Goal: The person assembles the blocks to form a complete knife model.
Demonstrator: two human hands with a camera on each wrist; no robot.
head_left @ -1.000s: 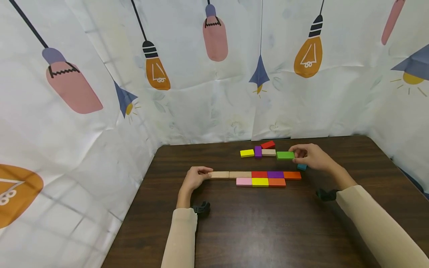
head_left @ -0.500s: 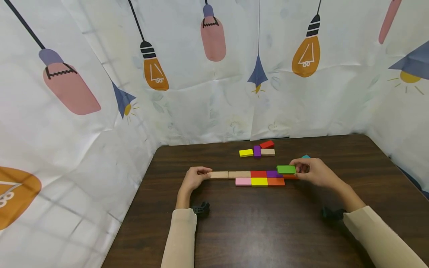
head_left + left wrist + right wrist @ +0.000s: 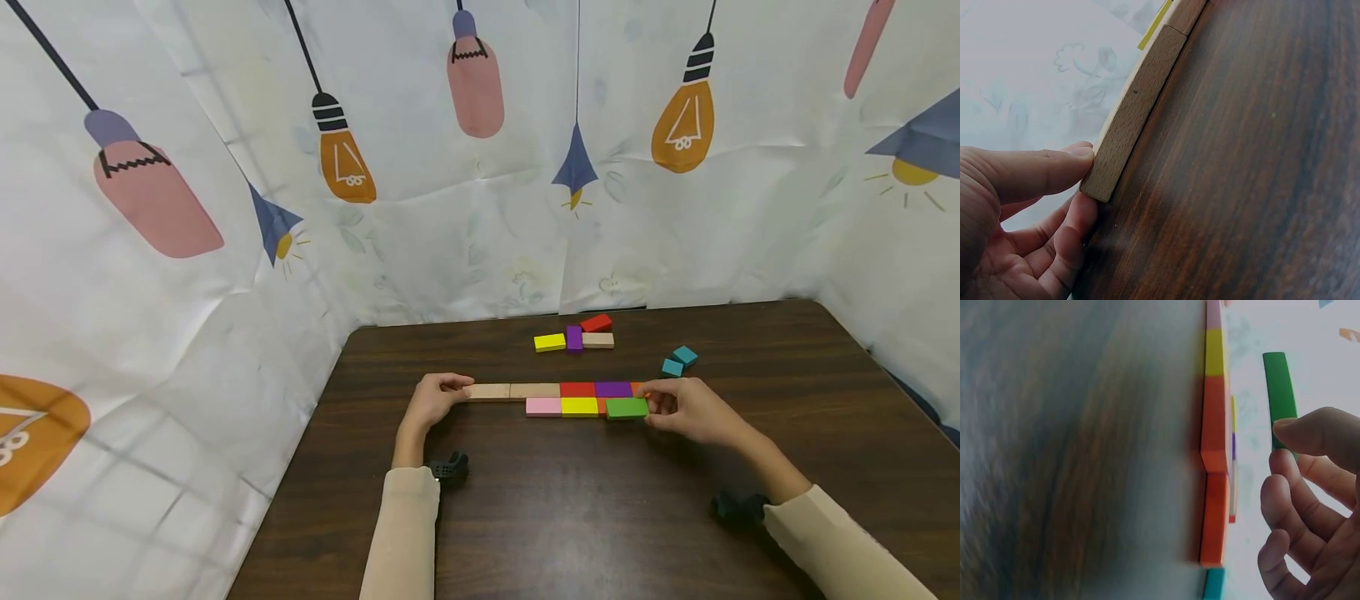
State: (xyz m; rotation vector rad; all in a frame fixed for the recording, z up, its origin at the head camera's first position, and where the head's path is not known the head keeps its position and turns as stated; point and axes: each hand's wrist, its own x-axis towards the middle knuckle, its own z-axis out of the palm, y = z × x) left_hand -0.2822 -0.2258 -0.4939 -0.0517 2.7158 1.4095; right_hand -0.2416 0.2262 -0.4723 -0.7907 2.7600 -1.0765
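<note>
My right hand point(image 3: 701, 414) pinches one end of a green wooden block point(image 3: 626, 408) between thumb and fingers. In the right wrist view the green block point(image 3: 1280, 394) is raised, apart from the rows below. From the head it covers part of an orange-red block point(image 3: 602, 407) in the near row, beside a yellow block point(image 3: 580, 407) and a pink block point(image 3: 543, 407). Behind lie plain wooden blocks point(image 3: 535, 391), a red block point(image 3: 577, 389), a purple block point(image 3: 613, 389) and an orange block point(image 3: 1213, 519). My left hand point(image 3: 432, 407) holds the left end of the leftmost plain block point(image 3: 1132, 119) with thumb and fingers.
Toward the back edge lie a loose yellow block point(image 3: 550, 342), a purple block point(image 3: 574, 339), a plain block point(image 3: 598, 340) and a red block point(image 3: 597, 322). Two small blue blocks point(image 3: 678, 361) sit behind my right hand. A printed white cloth point(image 3: 480, 233) hangs behind the dark table point(image 3: 562, 508).
The right hand has carried the green block from beside the back blocks toward me, over the near row's right end. Two blue blocks now show fully. The left hand keeps its place.
</note>
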